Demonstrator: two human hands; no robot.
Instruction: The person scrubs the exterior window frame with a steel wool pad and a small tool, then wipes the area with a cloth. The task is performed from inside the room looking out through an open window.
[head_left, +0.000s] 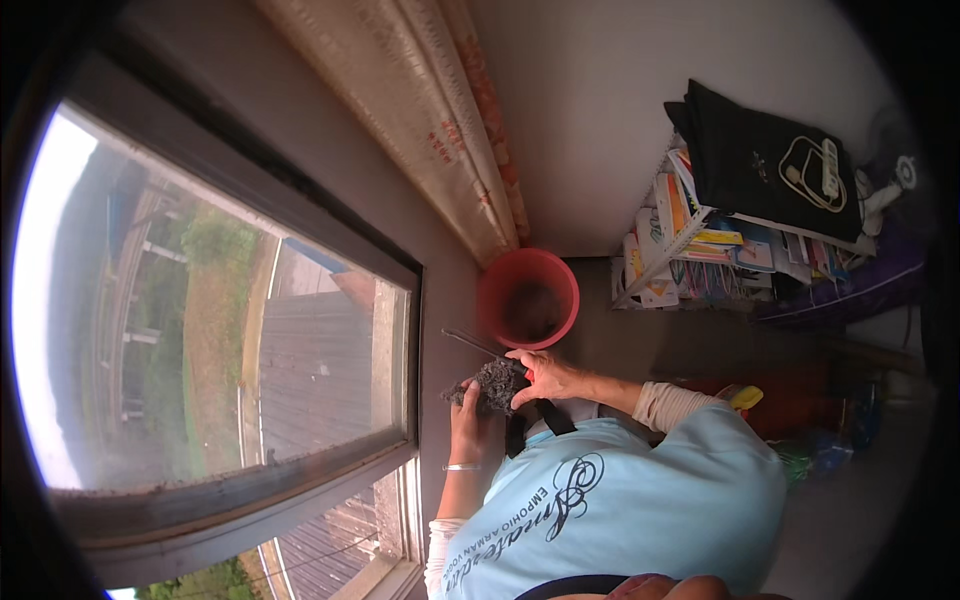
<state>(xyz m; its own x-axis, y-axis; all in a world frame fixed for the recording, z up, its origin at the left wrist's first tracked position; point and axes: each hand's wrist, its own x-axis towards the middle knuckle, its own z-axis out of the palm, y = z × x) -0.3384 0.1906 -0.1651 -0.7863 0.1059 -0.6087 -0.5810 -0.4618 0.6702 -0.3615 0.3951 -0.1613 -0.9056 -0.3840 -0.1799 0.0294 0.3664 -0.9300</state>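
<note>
My left hand (466, 411) holds a dark grey, crumbly-looking clump (496, 384) from its near side, with the thumb on top. My right hand (546, 376) is closed around the red and black handle of a thin metal-shafted tool (476, 343), perhaps a screwdriver; its exact kind cannot be told. The shaft points up and left, past the clump. The fingers of my right hand lie against or very close to the clump's right side. Just beyond both hands stands a red plastic bucket (570, 289), with dark, blurred contents at its bottom.
A window frame (416, 352) and wall are close on the left. A rolled, patterned sheet (420, 112) leans in the corner behind the bucket. To the right, a white metal shelf (667, 251) holds books and papers, with a black cloth or bag (750, 157) and power strip (829, 169) on top.
</note>
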